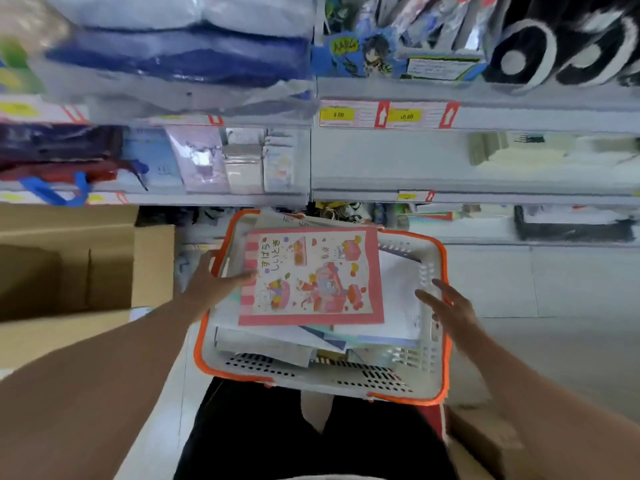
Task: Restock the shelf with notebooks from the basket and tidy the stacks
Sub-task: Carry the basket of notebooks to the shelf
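Notebook (311,277): pink-bordered, cartoon cover, centre of frame, lying flat on top of a loose pile of other notebooks (398,292) inside the basket (440,372).
Basket: white, perforated walls, orange rim, lower centre, above the person's dark-clad legs.
Left hand (216,280): at the basket's left rim, fingers straight, tips touching the pink notebook's left edge.
Right hand (446,306): at the basket's right rim, fingers spread and relaxed, holding nothing.
Shelf (391,161): grey, upper centre-right, largely bare; packaged stationery (207,161) in the bay to its left.
Price tags (388,115): yellow, on the rail above.
Cardboard boxes (69,265): left of frame.
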Motion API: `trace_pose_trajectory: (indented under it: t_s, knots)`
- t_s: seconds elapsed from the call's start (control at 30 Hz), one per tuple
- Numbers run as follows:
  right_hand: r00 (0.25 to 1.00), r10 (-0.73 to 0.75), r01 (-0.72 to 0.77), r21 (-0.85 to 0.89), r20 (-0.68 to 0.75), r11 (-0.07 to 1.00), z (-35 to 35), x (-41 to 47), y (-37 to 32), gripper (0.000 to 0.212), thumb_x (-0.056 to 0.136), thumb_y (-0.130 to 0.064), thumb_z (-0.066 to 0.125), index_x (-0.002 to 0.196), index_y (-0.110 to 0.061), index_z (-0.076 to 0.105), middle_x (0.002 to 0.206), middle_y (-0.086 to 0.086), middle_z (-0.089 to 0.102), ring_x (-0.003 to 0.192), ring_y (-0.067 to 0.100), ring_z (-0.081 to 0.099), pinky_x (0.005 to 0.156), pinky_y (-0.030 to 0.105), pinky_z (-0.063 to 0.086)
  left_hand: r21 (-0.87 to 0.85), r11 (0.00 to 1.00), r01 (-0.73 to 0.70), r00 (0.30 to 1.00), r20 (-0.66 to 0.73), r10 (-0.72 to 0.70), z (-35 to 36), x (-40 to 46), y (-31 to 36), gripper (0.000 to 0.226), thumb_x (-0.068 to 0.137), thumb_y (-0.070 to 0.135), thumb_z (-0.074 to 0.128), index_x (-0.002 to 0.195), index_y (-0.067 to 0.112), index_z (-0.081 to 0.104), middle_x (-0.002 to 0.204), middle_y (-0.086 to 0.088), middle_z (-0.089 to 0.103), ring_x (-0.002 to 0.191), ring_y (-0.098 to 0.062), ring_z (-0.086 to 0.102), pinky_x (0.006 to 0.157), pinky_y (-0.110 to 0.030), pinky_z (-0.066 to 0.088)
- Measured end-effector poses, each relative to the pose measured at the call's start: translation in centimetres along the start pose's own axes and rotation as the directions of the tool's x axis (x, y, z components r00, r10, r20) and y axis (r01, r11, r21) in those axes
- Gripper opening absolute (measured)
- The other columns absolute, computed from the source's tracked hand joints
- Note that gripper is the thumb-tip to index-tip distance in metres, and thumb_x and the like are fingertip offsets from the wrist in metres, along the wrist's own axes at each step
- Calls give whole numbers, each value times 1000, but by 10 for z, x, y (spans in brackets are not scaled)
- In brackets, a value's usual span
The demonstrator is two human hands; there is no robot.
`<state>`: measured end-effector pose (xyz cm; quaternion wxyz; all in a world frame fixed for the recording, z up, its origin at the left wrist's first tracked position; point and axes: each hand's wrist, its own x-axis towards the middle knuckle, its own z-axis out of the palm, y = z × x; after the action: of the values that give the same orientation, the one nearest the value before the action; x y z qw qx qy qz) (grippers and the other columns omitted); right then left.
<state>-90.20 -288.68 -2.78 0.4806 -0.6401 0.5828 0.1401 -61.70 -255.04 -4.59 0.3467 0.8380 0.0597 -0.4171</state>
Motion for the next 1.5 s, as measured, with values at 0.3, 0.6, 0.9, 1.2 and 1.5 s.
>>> trace_pose_trajectory:
  t_s: [0.3, 0.6, 0.9, 1.2, 1.5]
  knots:
    - [997, -36, 47, -173, 68, 984, 5, 71, -27, 57, 88, -34, 71, 141, -31, 51, 123, 6, 59, 86, 23, 63, 67, 27, 50, -217, 963, 159, 986, -19, -167, 38, 28, -53, 115, 35, 66, 88, 134, 39, 35, 122, -3, 56, 104, -29, 61, 88, -46, 54]
    - [989, 8, 20, -189, 147, 982, 0, 196, 38, 51, 88, -31, 70, 136, -34, 55, 115, 12, 64, 84, 24, 64, 77, 35, 49, -230, 941, 250, 958, -84, -275, 142, 68, -80, 105, 43, 69, 85, 131, 50, 31, 128, -1, 55, 108, -31, 58, 94, -48, 50]
    - [990, 12, 16, -200, 140, 980, -15, 334, 145, 56, 85, -29, 74, 137, -33, 54, 137, 5, 57, 112, 30, 61, 92, 40, 49, -255, 920, 298, 936, -112, -334, 301, 136, -110, 93, 49, 57, 89, 124, 44, 37, 117, -1, 61, 100, -26, 62, 78, -34, 54]
    - [992, 47, -20, -218, 118, 976, -1, 412, 218, 60, 82, -29, 76, 138, -31, 53, 104, 18, 69, 91, 33, 69, 60, 25, 44, -211, 937, 279, 941, -134, -311, 386, 202, -145, 93, 49, 52, 91, 125, 41, 37, 115, -2, 60, 97, -28, 63, 77, -37, 55]
    - [996, -13, 27, -174, 83, 984, 18, 437, 236, 59, 80, -28, 77, 135, -33, 55, 120, 3, 61, 103, 28, 67, 88, 40, 55, -219, 940, 260, 941, -162, -298, 389, 224, -156, 110, 27, 62, 89, 122, 43, 36, 109, -4, 65, 95, -27, 65, 86, -48, 56]
